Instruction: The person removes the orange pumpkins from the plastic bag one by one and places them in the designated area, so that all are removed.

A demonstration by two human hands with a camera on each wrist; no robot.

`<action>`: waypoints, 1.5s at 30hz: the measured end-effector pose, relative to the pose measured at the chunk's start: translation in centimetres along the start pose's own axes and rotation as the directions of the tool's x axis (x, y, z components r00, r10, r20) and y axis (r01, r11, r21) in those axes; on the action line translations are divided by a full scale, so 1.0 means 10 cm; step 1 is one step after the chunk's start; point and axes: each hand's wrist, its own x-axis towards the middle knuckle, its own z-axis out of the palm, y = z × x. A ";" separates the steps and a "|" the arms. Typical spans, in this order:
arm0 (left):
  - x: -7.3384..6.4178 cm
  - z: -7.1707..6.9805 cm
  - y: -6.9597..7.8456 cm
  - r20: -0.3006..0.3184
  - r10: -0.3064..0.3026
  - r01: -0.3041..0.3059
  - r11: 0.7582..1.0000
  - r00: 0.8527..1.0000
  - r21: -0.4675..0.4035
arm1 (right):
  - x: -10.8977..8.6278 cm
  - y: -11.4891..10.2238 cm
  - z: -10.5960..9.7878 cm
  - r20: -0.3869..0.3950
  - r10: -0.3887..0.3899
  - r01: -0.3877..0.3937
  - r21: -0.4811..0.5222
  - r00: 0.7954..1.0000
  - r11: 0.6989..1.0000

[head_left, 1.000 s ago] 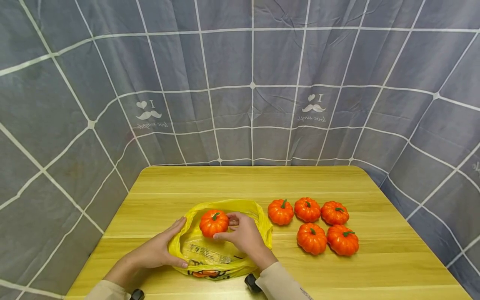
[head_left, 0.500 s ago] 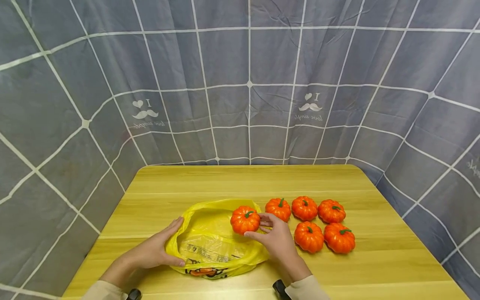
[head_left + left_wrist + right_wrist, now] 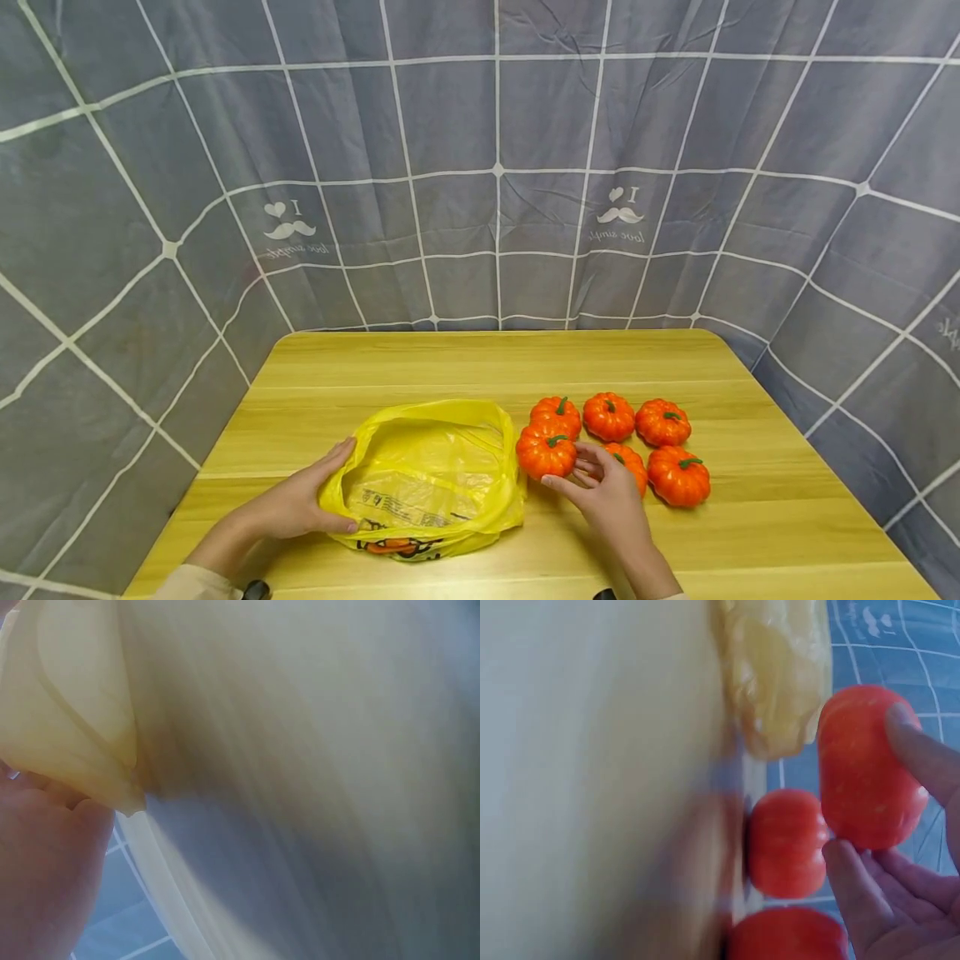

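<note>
A small orange toy pumpkin [image 3: 546, 452] with a green stem is held between my right hand's [image 3: 606, 492] thumb and fingers, just right of the bag. In the right wrist view this pumpkin [image 3: 866, 766] is lifted clear of the tabletop. A yellow plastic bag [image 3: 420, 533] with dark print lies spread with its mouth wide, and no pumpkin shows inside. My left hand [image 3: 300, 496] grips the bag's left side, thumb near the front rim and fingers toward the back. The left wrist view shows the bag [image 3: 67, 697] hiding most of those fingers.
Several more pumpkins stand right of the bag, among them a back-row pumpkin [image 3: 609, 417] and a front-row pumpkin [image 3: 678, 477]. The one nearest the bag is partly covered by the held pumpkin. A grey checked curtain [image 3: 450, 212] hangs behind the wooden table [image 3: 480, 358].
My right hand has carried the pumpkin from above the bag's mouth rightward past its right rim, beside the other pumpkins. My left hand and the bag have shifted slightly left.
</note>
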 end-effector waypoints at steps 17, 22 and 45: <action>-0.11 -0.06 -0.03 -0.044 0.011 -0.010 1.000 0.999 0.025 | -0.11 0.02 0.03 -0.016 -0.105 0.086 -0.459 0.994 0.884; -0.10 -0.04 -0.04 -0.051 0.005 -0.004 1.000 0.999 0.029 | -0.13 0.03 0.05 -0.002 -0.154 0.132 -0.509 0.988 0.851; -0.08 -0.08 -0.04 -0.103 0.048 -0.043 0.998 0.994 0.050 | -0.27 -0.19 -0.25 -0.053 -0.365 0.292 -0.496 0.930 0.818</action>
